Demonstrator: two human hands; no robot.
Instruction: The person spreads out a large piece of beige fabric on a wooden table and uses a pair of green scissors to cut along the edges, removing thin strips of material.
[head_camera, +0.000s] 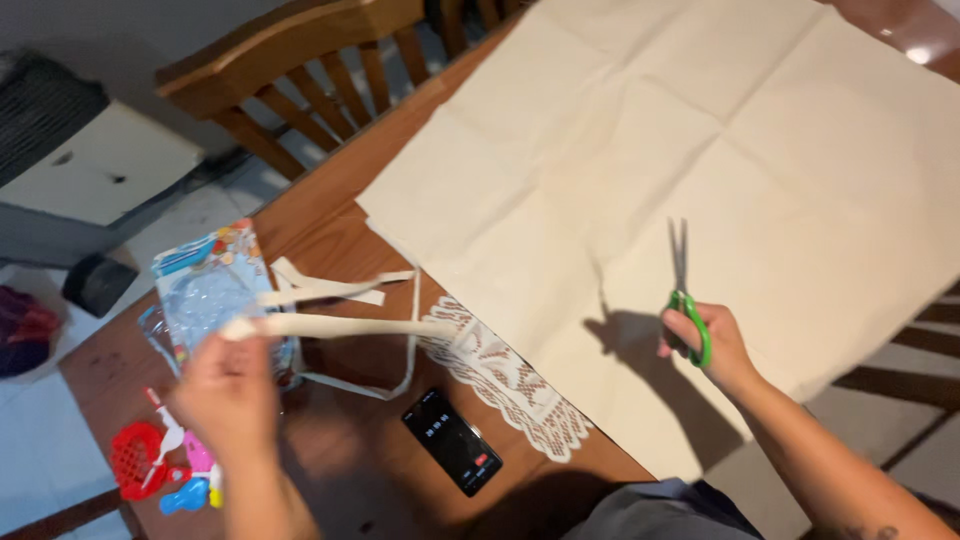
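A large cream cloth (720, 150) with fold creases covers most of the wooden table (330, 220). My right hand (705, 340) holds green-handled scissors (683, 290) above the cloth's near part, blades closed and pointing away from me. My left hand (230, 390) pinches the end of a long cream fabric strip (350, 326), stretched out to the left from the cloth's near-left corner. More cut strips (330, 290) lie on the wood beside it.
A white lace trim (510, 380) and a black phone (452, 442) lie near me. An opened plastic blister package (205, 295) and small red, pink and blue plastic toys (165, 465) sit at the left. A wooden chair (300, 70) stands behind the table.
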